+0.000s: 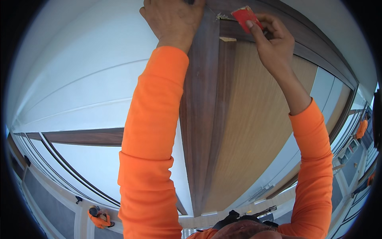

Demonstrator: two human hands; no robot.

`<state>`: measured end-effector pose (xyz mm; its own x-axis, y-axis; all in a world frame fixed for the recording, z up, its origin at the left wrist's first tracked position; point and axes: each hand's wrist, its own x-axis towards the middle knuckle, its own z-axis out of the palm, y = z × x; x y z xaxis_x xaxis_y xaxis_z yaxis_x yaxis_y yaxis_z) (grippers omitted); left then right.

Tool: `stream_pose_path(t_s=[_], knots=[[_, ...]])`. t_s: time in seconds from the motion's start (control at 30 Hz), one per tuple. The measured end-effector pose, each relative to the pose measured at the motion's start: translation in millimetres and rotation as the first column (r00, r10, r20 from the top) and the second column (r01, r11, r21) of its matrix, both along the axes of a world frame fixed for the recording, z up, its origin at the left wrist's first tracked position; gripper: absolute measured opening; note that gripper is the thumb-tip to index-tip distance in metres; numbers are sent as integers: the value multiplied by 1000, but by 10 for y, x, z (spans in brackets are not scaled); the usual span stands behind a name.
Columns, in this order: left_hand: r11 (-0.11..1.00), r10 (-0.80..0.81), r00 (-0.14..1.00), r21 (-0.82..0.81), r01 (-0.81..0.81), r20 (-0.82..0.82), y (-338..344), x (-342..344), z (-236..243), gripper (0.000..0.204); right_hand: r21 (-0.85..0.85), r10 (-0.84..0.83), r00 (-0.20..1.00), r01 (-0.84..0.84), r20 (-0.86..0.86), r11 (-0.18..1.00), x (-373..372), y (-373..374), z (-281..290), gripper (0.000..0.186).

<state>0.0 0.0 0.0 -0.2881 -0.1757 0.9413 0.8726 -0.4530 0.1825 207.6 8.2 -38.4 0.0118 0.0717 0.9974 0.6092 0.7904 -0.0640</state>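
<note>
Work at the upper corner of a dark-framed opening. The right hand [276, 44] gripped a flat red piece [246, 20] between thumb and fingers; the left hand [175, 22] was raised near the top of the brown upright [201, 99], its fingers cut off by the upper edge of the view, so whether it held anything could not be told.

Stage of work: the upright and the brown head member [318, 46] stood in place, meeting at the corner, and a light wood panel [262, 107] lay within the frame; these larger parts appeared complete. The corner itself was judged unfinished, since pale ragged residue [223, 16] clung beside the joint and a pale, rough-edged patch [228, 39] interrupted the dark surface just below. How much of this had been treated could not be determined.

Appearance of the held item: the red piece was small, thin and roughly rectangular, tilted, with a pale, uneven upper edge suggesting wear or adhering material. It was located just to the right of the residue, in front of the head member; contact with the wood could not be confirmed.
</note>
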Motion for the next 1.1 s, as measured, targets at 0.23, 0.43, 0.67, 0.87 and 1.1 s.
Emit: stream_pose_path(t_s=[0.23, 0.43, 0.67, 0.87, 1.1], knots=[[995, 48, 998, 88, -46, -27, 96, -12, 54, 76, -7, 45, 995, -45, 94, 999, 206, -640, -376, 23], [995, 43, 996, 89, -36, -74, 114, -16, 53, 75, -118, -98, 961, 132, 257, 984, 522, -1389, -790, 14], [999, 25, 998, 23, -24, -54, 60, -17, 29, 72, -260, -296, 926, 353, 233, 899, 1191, -2088, -1267, 21], [1000, 13, 999, 18, -13, -41, 36, 22, 62, 72, -399, -428, 896, 350, -123, 848, 1824, -2462, -1882, 30], [999, 32, 999, 4, -32, -40, 57, 7, 18, 72, -405, -470, 831, 337, -297, 850, 2134, -2653, -2222, 34]])
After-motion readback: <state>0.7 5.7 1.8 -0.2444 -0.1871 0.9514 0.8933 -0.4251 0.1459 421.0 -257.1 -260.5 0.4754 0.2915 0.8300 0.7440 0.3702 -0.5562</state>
